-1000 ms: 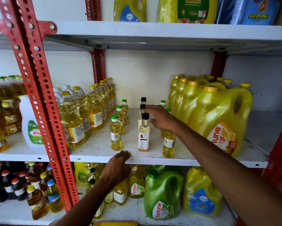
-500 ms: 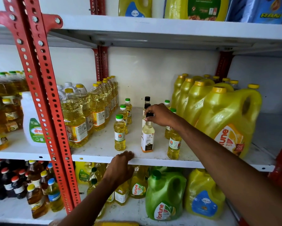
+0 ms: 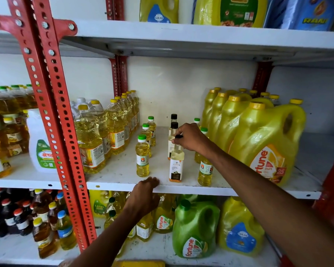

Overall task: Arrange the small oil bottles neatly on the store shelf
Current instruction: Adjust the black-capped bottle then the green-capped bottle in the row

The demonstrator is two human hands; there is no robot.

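Small oil bottles stand in three short rows on the middle white shelf (image 3: 119, 176). The left row has green-capped yellow bottles, the front one (image 3: 142, 157) nearest the edge. The centre row holds black-capped pale bottles; my right hand (image 3: 191, 138) grips the cap of the front black-capped bottle (image 3: 176, 165), which stands upright on the shelf. Another black-capped bottle (image 3: 173, 118) stands behind. On the right, a green-capped bottle (image 3: 205, 171) stands under my forearm. My left hand (image 3: 144, 197) rests with its fingers on the shelf's front edge.
Large yellow Fortune jugs (image 3: 266, 143) crowd the right of the shelf. Medium oil bottles (image 3: 91, 143) stand at the left beside the red perforated upright (image 3: 52, 116). The lower shelf holds a green jug (image 3: 195, 228) and more bottles. A shelf board runs overhead.
My right hand has come down from above the bottles onto the front black-capped bottle's cap and closed on it. My left hand stays on the shelf edge.
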